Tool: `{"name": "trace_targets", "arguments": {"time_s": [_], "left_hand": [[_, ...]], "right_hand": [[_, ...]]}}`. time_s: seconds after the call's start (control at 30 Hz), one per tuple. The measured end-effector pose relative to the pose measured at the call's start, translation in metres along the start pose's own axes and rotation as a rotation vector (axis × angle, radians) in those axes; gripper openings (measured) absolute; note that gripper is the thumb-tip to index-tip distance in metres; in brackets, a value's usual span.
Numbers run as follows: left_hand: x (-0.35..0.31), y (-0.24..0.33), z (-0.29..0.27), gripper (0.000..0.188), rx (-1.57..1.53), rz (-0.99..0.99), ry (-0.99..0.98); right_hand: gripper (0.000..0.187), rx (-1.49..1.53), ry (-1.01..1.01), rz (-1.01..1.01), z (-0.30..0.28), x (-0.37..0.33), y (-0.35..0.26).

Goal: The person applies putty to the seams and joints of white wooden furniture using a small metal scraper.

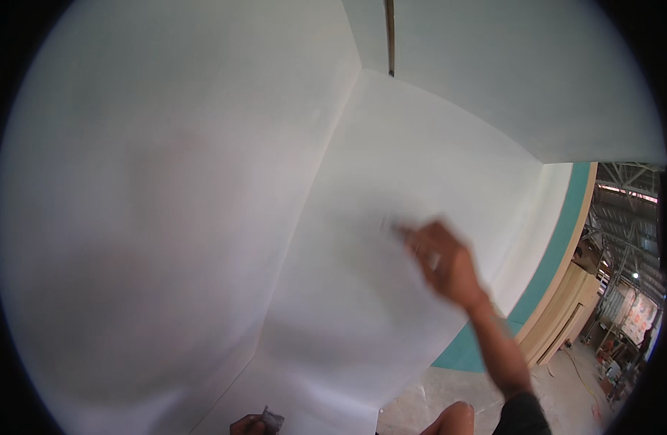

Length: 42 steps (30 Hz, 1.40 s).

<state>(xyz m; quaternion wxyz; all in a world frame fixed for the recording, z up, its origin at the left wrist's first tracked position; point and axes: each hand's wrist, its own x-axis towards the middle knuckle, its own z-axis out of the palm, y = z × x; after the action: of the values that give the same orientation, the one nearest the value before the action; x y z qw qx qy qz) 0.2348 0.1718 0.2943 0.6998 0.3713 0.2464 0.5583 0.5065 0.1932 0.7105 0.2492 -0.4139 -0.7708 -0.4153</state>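
My right hand (445, 264) reaches up in front of a white inner panel (391, 159). Its fingers are closed, and a small dark thing (395, 226) juts from the fingertips toward the panel; motion smears it, so its kind cannot be told. At the lower edge my left hand (246, 426) shows only in part. It pinches a small grey, crumpled-looking piece (273, 419) close to the lower white surface.
A large white panel (167, 145) rises on the left. Overhead lies another pale panel (536, 80) with a dark slot (391, 36). A teal edge (558, 246) frames the right side. Beyond stand wooden boards (565, 312) on a concrete floor (413, 399) and workshop clutter.
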Motion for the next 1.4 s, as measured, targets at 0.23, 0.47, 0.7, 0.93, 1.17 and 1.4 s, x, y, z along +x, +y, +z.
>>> {"name": "trace_targets", "arguments": {"time_s": [0.23, 0.47, 0.7, 0.93, 1.17, 1.4], "left_hand": [[-0.005, 0.003, -0.002, 0.021, -0.009, -0.005, -0.006], [-0.006, 0.006, -0.005, 0.025, -0.019, 0.028, -0.011], [-0.011, 0.008, -0.013, 0.024, -0.061, -0.004, 0.032], [-0.008, -0.002, -0.009, 0.019, -0.063, -0.006, 0.002], [-0.004, -0.003, 0.007, 0.016, 0.025, -0.01, -0.065], [0.004, -0.01, 0.002, 0.021, 0.178, -0.049, -0.087]], "right_hand": [[0.022, -0.687, 0.073, -0.212, -0.033, 0.171, 0.075], [0.021, -0.883, 0.156, -0.22, -0.002, 0.2, 0.09], [0.023, -1.127, 0.027, -0.041, -0.036, 0.174, 0.069], [0.017, -0.853, -0.059, 0.011, -0.089, 0.102, -0.016], [0.033, -0.071, -0.43, -0.055, -0.101, -0.027, -0.1], [0.022, 0.705, -0.339, 0.524, -0.072, -0.115, -0.092]]}}
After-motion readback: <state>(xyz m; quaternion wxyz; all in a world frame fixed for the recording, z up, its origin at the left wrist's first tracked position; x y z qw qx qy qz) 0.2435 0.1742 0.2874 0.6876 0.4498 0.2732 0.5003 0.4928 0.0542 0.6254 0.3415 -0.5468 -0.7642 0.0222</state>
